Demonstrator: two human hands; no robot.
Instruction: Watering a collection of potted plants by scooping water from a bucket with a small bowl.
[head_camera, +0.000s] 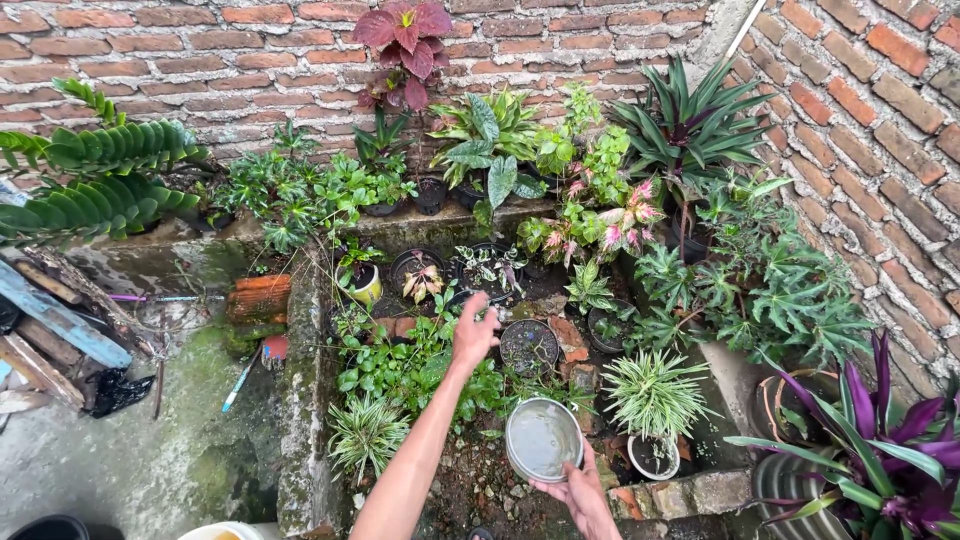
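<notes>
Your right hand (583, 495) holds a round metal bowl (543, 438) by its near rim, fingers closed on the edge. The bowl sits low over the soil at the front of the bed, and its inside looks wet and shiny; whether water is left in it is hard to tell from this angle. Your left hand (473, 335) is stretched forward over the middle of the bed with fingers loosely spread and nothing in it. It hovers just in front of a small black pot of variegated leaves (489, 268) and just left of a dark pot of bare soil (529, 346).

Judging from this, you are in the middle of watering by hand: bowl in one hand, the other flicking or sprinkling over the pots. The soil in the bed looks dark and damp near the low green groundcover (400, 365), so the front part seems to have had some already.

What appears left is the back row on the ledge: the pink-leaved plant (620, 225), the broad green-leaved pots (490, 150) and the red-leaved plant (405, 45) against the brick wall (180, 50). The striped spider plant (652, 395) in its pot just right of the bowl and the purple plant (880, 440) at the far right show no clear sign either way.
</notes>
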